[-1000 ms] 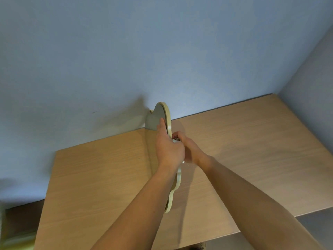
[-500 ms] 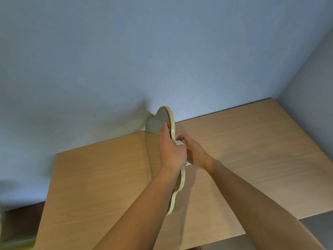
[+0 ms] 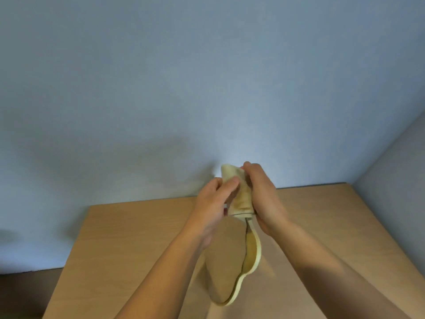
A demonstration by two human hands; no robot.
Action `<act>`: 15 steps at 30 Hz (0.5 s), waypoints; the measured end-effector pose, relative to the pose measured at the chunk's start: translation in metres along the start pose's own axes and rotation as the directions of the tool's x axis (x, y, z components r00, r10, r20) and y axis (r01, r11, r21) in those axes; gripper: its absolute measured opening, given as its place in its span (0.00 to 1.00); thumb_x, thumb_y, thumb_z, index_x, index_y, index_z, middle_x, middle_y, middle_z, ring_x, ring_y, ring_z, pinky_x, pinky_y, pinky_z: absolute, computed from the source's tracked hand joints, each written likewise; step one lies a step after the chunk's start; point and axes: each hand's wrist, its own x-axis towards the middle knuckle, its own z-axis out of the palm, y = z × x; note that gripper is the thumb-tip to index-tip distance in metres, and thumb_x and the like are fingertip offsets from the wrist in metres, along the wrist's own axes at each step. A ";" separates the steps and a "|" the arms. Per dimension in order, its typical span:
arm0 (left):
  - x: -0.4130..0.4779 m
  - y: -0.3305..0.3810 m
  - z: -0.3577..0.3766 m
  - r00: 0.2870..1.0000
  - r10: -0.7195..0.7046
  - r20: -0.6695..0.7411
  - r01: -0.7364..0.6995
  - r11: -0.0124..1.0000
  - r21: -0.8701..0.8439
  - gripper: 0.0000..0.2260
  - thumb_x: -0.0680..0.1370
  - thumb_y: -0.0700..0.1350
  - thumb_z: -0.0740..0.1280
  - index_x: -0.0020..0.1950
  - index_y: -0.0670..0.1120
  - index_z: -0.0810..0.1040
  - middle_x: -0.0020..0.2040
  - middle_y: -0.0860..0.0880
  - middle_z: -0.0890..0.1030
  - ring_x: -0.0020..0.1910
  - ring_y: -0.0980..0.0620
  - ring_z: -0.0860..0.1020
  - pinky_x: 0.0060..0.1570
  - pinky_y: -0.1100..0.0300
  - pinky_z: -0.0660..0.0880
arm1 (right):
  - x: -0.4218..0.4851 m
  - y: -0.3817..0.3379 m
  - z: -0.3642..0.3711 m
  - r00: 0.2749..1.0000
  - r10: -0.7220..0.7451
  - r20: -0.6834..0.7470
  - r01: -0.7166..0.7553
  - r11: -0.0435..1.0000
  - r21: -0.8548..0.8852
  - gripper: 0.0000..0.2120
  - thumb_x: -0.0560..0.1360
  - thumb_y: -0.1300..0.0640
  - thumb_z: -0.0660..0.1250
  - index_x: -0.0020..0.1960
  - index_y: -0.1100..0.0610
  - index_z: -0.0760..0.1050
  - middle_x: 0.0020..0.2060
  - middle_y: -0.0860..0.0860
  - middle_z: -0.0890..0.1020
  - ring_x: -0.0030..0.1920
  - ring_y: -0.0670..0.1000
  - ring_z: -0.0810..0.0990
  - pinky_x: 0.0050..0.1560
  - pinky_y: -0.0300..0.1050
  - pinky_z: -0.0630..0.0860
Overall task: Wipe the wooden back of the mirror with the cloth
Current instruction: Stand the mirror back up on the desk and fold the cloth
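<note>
Free room and obstacles. The wooden surface (image 3: 138,238) lies bare at lower left and lower right of the frame, open to passage on both sides. At centre, the mirror (image 3: 226,261), held tilted above the surface, blocks the middle, with the left hand (image 3: 215,203) and right hand (image 3: 264,194) closed around its upper end and the cloth (image 3: 239,192). The blue wall (image 3: 207,88) bounds the far edge; a side wall (image 3: 395,171) closes the right of the frame.
</note>
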 end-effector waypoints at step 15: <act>-0.016 0.029 -0.237 0.947 -0.088 -0.307 0.037 0.985 -0.169 0.07 0.83 0.34 0.66 0.57 0.36 0.83 0.48 0.41 0.90 0.45 0.45 0.89 0.41 0.51 0.85 | 0.025 0.022 0.209 0.958 0.091 0.273 -0.082 0.996 -0.042 0.09 0.75 0.70 0.71 0.54 0.63 0.81 0.46 0.61 0.84 0.40 0.55 0.81 0.43 0.54 0.77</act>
